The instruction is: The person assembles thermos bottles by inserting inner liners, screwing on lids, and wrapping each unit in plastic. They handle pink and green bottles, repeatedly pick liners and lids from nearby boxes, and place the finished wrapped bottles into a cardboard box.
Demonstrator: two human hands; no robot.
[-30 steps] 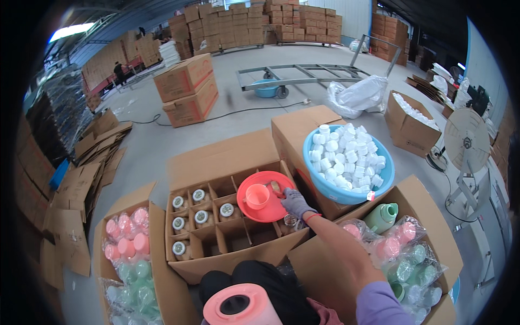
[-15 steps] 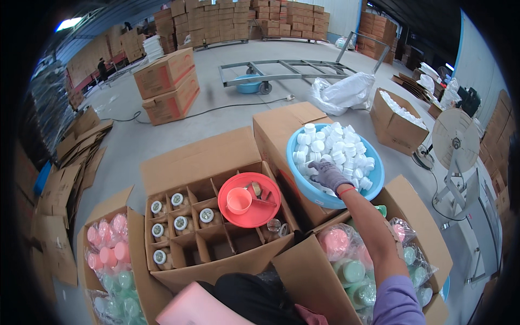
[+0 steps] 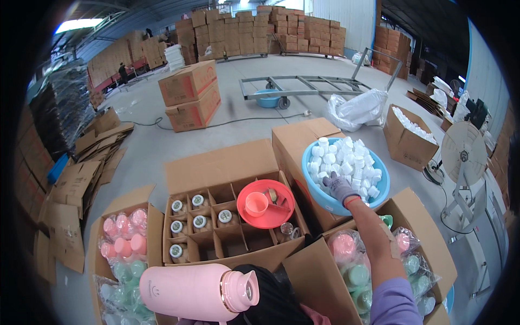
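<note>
A pink vacuum flask (image 3: 187,292) with a spouted neck lies sideways above my lap. Only a sliver of my gloved left hand (image 3: 187,322) shows beneath it at the lower edge, holding the flask; most of its fingers are hidden. My right hand (image 3: 340,189), in a grey glove, is inside a blue basin (image 3: 385,187) full of white plastic stoppers (image 3: 349,157). Its fingers look stretched apart and touch the stoppers. Beside the basin, a divided carton (image 3: 233,253) holds several flasks with glass-topped necks (image 3: 200,221). A red tray (image 3: 271,220) with a pink cup (image 3: 256,204) rests on its dividers.
Open cartons with bagged pink and green cups (image 3: 123,246) stand at left and right. The basin sits on a closed carton (image 3: 295,146). Beyond are a metal cart (image 3: 303,86), a white sack (image 3: 357,111), a carton of white parts (image 3: 409,143) and a fan (image 3: 464,151).
The pink flask has come up into view and turned level, its spout now facing right. My right hand stays among the stoppers, slightly nearer the basin's front. The whole view has shifted a little.
</note>
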